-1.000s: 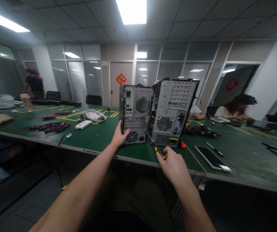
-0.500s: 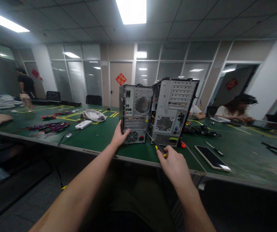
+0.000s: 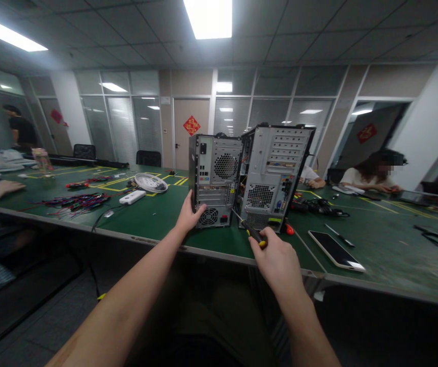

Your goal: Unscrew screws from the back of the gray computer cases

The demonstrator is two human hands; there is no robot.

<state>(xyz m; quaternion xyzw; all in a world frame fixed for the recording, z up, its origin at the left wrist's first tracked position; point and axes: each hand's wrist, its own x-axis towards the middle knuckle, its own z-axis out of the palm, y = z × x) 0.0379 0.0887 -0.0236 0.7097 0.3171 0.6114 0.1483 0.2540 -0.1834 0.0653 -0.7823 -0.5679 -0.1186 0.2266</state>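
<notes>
Green table (image 3: pixel 158 219): smaller computer tower (image 3: pixel 215 178) clasped at eight o'clock by left hand (image 3: pixel 189 216); screwdriver (image 3: pixel 254 234) clamped in grip of right hand (image 3: pixel 280 257).

A green table (image 3: pixel 154 221) carries two computer towers (image 3: pixel 259 171), loose wires (image 3: pixel 77 202) and a phone (image 3: pixel 335 250)

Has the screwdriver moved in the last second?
Yes, slightly: the screwdriver has tilted, its handle rising against the taller case, while its tip stays by the shorter case.
</notes>
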